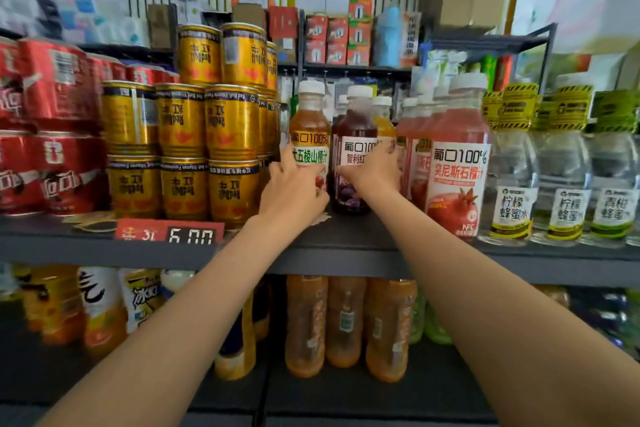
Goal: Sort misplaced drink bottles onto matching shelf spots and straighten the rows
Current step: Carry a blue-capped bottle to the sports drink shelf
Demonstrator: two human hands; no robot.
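Observation:
My left hand (292, 189) grips the lower part of an orange-brown juice bottle (309, 121) with a white cap and a green-lettered label, upright on the dark shelf (346, 236). Right beside it stands a dark purple juice bottle (355, 128), and my right hand (374, 172) holds it around the label. Behind that one a yellow-orange bottle (383, 118) shows its top. To the right stands a row of pink pomegranate juice bottles (457, 163).
Stacked gold cans (180, 146) and red cans (52, 121) fill the shelf's left side. Clear honey-water bottles (561, 184) with yellow labels stand at the right. A red price tag (169, 231) hangs on the shelf edge. Orange drink bottles (346, 322) line the lower shelf.

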